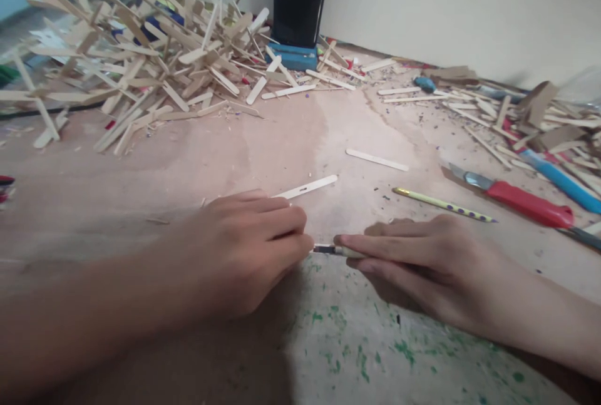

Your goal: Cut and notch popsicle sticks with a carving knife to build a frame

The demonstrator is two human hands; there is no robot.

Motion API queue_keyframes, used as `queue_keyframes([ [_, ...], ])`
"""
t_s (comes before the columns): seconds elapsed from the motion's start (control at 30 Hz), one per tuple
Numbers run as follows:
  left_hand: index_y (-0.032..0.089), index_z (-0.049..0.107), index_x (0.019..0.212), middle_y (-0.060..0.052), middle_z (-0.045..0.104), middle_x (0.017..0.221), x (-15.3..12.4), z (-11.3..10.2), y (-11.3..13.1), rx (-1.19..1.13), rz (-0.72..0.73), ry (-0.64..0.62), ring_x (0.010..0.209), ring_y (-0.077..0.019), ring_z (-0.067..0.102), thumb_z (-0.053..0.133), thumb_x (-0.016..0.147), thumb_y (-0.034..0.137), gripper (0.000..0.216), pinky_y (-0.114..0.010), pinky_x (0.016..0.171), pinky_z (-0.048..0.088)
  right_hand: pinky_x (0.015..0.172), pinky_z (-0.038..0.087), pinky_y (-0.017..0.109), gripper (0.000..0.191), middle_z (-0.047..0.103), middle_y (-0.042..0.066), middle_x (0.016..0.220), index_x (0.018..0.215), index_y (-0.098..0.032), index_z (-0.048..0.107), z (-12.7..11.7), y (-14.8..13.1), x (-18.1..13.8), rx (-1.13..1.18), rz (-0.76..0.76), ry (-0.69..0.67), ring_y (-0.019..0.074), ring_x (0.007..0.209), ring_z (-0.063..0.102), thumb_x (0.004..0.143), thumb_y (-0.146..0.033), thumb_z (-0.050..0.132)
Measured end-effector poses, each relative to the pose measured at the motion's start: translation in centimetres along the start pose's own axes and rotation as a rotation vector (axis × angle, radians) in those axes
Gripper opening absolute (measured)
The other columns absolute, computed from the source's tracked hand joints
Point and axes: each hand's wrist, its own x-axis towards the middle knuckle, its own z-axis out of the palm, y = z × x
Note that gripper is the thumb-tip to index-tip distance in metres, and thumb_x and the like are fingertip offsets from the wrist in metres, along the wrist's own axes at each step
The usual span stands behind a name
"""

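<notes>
My left hand point(248, 248) lies knuckles up on the wooden board point(282, 142), fingers curled and pressed together at their tips; what they pinch is hidden. My right hand point(417, 261) is closed round a small craft knife point(334, 250) with a pale handle. Its short metal blade points left and meets my left fingertips. A marked wooden stick point(307, 187) lies just beyond my left hand.
A big heap of wooden sticks point(141, 61) fills the back left. A black object on a blue base point(298, 10) stands at the wall. A red-handled cutter point(521, 199), a yellow pencil point(441, 203), a blue tool point(563, 179) and more sticks lie on the right.
</notes>
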Motion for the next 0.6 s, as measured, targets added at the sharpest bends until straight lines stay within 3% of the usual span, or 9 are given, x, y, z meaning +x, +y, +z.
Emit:
queue_keyframes([
  [0.13,0.017,0.082,0.101,-0.003,0.076,0.095,-0.2,0.9,0.0,-0.040,-0.049,0.049,0.082,-0.0234,0.066,0.055,0.119,0.012,0.033,-0.041,0.082,0.052,0.070,0.057,0.025,0.030,0.084,0.003,0.098,0.143,-0.015,0.082,0.1,0.2,-0.1,-0.001,-0.017,0.024,0.0128,0.078,0.079,0.125,-0.022,0.059],
  [0.4,0.017,0.073,0.104,-0.004,0.072,0.098,0.4,1.0,0.1,0.060,0.016,-0.014,0.087,-0.0257,0.064,0.054,0.119,0.008,0.026,-0.041,0.082,0.049,0.069,0.057,0.027,0.030,0.084,0.005,0.098,0.143,-0.015,0.083,0.1,0.3,0.1,0.006,-0.006,0.000,0.0143,0.079,0.078,0.124,-0.020,0.059],
  [0.6,0.017,0.068,0.099,-0.006,0.071,0.095,0.6,1.3,0.1,0.084,-0.026,-0.022,0.085,-0.0250,0.065,0.049,0.118,0.005,0.030,-0.039,0.082,0.052,0.061,0.050,0.025,0.032,0.078,0.002,0.091,0.146,-0.017,0.081,0.4,0.0,-0.2,0.018,-0.006,-0.006,0.0114,0.070,0.070,0.124,-0.021,0.059],
])
